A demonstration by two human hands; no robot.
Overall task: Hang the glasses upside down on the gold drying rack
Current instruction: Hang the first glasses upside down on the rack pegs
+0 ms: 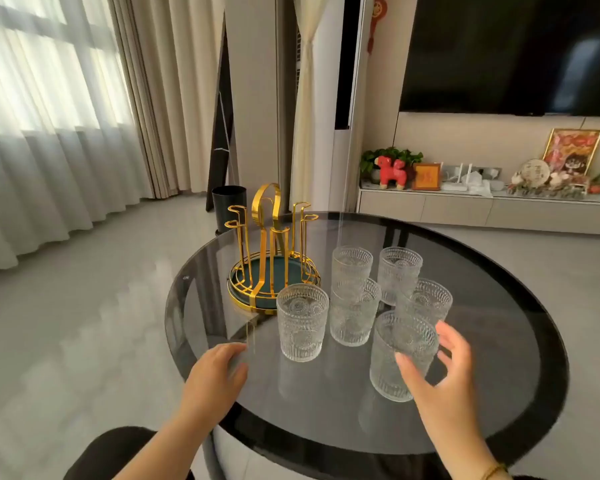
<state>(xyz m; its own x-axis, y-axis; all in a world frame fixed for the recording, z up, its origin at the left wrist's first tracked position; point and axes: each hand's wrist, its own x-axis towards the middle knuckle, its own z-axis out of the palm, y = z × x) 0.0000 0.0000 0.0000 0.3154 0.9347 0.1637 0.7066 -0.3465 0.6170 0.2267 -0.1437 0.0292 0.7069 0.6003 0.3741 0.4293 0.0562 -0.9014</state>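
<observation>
**Nothing hung yet: all six glasses are on the worktop**

Your gold drying rack [272, 258] stands at the far left of the round glass worktop [499, 393], and every one of its pegs is bare; no glass is on it. The six glasses sit upright, mouths up, in a loose cluster to the right of the rack; the left front glass [302, 325] stands just beside the rack's base, the others are grouped behind and to the right. Your right hand [440, 382] is spread around the nearest glass [400, 356], fingers curled beside its wall but the grip not closed; whether skin touches glass, I cannot tell. Your left hand [219, 372] rests at the worktop's near left edge, its grip around nothing. By my reading you are at the very first pick; six lifts, six turns and six hangings remain.
</observation>
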